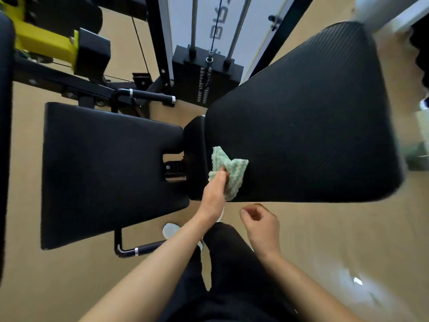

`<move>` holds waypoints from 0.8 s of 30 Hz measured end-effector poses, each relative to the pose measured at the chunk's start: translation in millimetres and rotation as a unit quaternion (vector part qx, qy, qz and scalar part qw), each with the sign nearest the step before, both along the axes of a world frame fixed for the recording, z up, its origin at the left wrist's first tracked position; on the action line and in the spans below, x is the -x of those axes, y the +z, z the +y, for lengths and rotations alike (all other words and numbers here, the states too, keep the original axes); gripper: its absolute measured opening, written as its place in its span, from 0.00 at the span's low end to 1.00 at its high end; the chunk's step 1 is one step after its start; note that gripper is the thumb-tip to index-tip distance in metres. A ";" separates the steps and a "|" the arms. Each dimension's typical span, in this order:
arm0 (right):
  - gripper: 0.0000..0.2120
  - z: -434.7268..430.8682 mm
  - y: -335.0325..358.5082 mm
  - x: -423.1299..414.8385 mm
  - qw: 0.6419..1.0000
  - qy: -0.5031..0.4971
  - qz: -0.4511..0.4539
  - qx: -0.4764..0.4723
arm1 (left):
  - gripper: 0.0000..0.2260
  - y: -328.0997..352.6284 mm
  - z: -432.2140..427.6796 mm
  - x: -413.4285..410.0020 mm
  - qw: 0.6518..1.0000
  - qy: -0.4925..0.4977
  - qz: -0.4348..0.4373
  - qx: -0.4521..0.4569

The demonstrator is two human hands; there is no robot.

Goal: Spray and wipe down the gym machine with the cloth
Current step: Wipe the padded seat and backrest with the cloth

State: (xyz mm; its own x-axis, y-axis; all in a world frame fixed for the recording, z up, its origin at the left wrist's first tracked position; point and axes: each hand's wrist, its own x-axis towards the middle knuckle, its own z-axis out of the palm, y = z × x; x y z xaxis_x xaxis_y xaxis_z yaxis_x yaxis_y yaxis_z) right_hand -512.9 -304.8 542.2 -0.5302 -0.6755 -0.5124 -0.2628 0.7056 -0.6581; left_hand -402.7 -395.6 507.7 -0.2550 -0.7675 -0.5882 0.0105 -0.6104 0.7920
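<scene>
1. Head view: L hand (214,194) grips green-white cloth (234,170) and presses it on the black back pad (313,124) of the gym machine, at the pad's narrow end by the seat gap.
2. R hand (262,226): fingers loosely curled, holds nothing, just below the pad's edge, not touching it.
3. Seat pad (104,170) lies left of cloth; weight stack (204,77) sits beyond.

2 blk pads (111,173) (301,126), 1 cloth (234,173), 2 hands (214,194) (262,226)
</scene>
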 end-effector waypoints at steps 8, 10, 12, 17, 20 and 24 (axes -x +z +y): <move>0.18 -16.0 8.7 23.0 0.977 -0.143 -0.137 0.082 | 0.22 -31.8 6.4 15.8 0.993 0.000 -0.101 0.067; 0.20 -15.8 9.7 24.4 0.973 -0.150 -0.132 0.116 | 0.32 -40.6 7.4 21.1 0.983 -0.064 -0.123 0.119; 0.18 -18.6 11.4 24.2 0.967 -0.165 -0.136 0.136 | 0.34 -44.9 10.7 24.6 0.963 -0.129 -0.155 0.179; 0.19 -14.0 17.1 12.1 0.948 -0.219 -0.152 0.173 | 0.30 -32.7 15.1 24.7 0.913 -0.209 -0.143 0.319; 0.18 -8.5 17.5 2.9 0.941 -0.269 -0.120 0.169 | 0.30 -38.3 -5.9 16.9 0.893 -0.253 -0.159 0.337; 0.19 -4.6 24.3 -5.8 0.933 -0.304 -0.074 0.179 | 0.32 -35.9 -30.3 22.4 0.913 -0.240 -0.179 0.278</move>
